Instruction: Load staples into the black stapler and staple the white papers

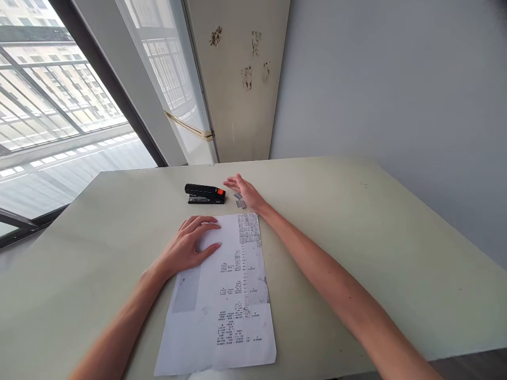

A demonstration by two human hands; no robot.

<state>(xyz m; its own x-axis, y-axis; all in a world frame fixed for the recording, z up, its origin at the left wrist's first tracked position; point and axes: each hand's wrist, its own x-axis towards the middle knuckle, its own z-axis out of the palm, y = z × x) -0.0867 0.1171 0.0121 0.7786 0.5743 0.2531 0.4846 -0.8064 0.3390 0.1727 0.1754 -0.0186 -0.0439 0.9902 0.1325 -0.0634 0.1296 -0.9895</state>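
A white printed sheet (222,295) lies on the pale table, with a dense patch of small dark marks near its top right corner. My left hand (194,243) rests on its upper left part, fingers spread, holding nothing. Beyond the sheet's top edge sits a black stapler (205,194) with an orange patch at its right end. Just right of the stapler, my right hand (246,192) is held with fingers stretched out and nothing in it. Some small grey staple strips (241,203) lie beside and partly behind that hand.
The pale table (336,211) reaches to a grey wall at the right. A few tiny staples (363,184) lie at its far right. Behind the table stand a cream door panel (241,116) and a glass door with a gold handle (190,126).
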